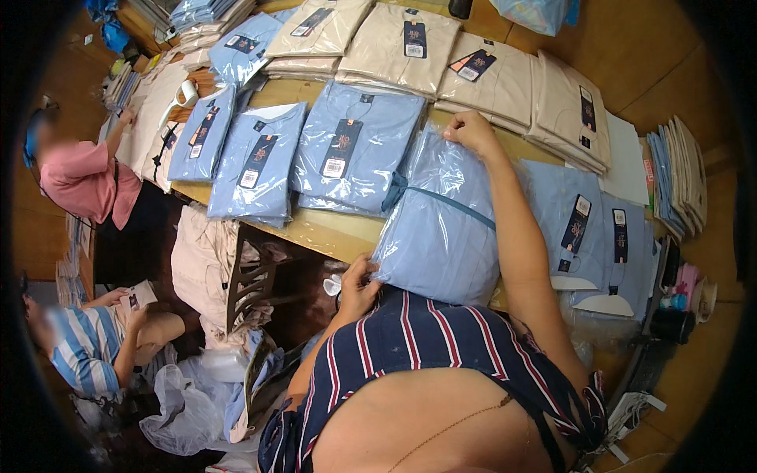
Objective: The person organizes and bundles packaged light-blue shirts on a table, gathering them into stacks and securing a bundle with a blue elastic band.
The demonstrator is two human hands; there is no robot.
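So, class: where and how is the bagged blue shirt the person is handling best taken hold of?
Probably by its two opposite ends, as both hands do: left hand at the near corner, right hand at the far edge. The bagged blue shirt is flat, floppy and slippery.

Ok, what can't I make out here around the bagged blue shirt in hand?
Head view only:
- Bagged shirt: front faces down, so collar and tag are hidden.
- Left hand: fingertips tucked under the bag's lower edge, so the grip is unclear.
- Right hand: fingers curl over the bag's top edge, tips hidden.
- Table near edge: blocked by the person's striped top.
- Hang tags: too small to read.
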